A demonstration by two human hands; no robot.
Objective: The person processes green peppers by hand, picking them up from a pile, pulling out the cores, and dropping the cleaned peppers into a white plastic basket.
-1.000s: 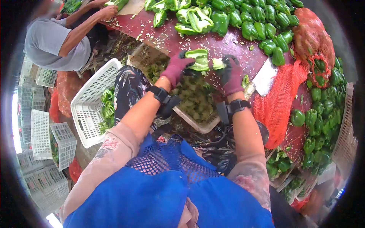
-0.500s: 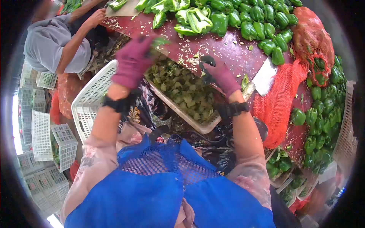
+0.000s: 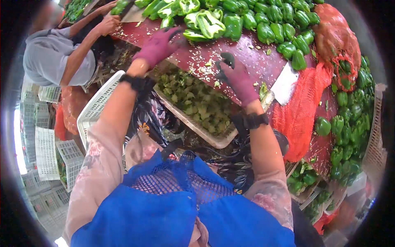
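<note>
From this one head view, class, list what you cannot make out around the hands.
Right hand, head view: curled fingers hide whether it holds anything.
Left hand, head view: blur hides whether it touches the cut pepper.
Co-worker's hands, head view: too small to tell what they hold.

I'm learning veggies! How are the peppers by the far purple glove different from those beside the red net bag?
The split peppers by the left hand are cut open, showing pale insides, and lie flat. The whole peppers beside the red net bag are uncut, rounded and darker. Both are green and lie on the red table.
</note>
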